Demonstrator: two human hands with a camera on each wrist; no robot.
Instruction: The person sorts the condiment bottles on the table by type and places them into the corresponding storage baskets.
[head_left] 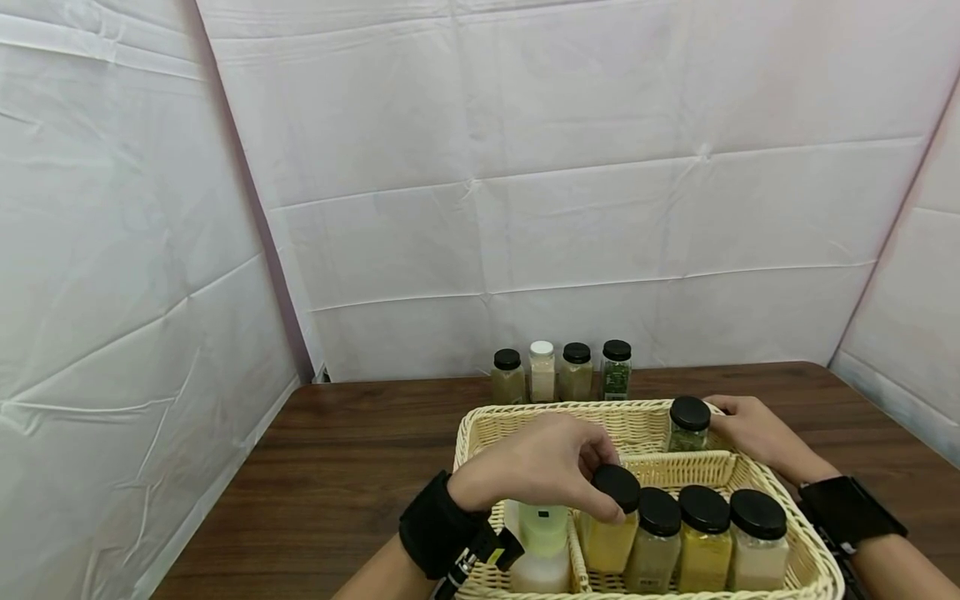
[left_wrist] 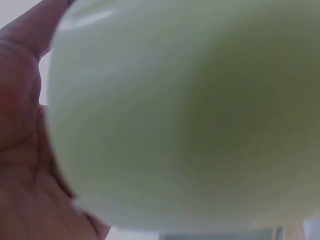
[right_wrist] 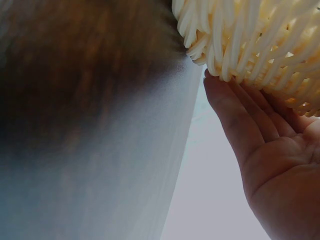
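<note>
Pinching the black lid of a yellow jar, the left hand reaches down into the front row of the basket in the head view; three more jars stand just to that jar's right, and a pale green-capped bottle sits under the wrist. The right hand, fingers straight, lies flat against the basket's far right rim, beside a green jar. Beyond the hands, four jars line the table's back edge; bare wood lies left.

Left wrist view: the bottle's cap fills the frame, palm beside it.

Right wrist view: straight fingers touch the basket's weave above the table.
</note>
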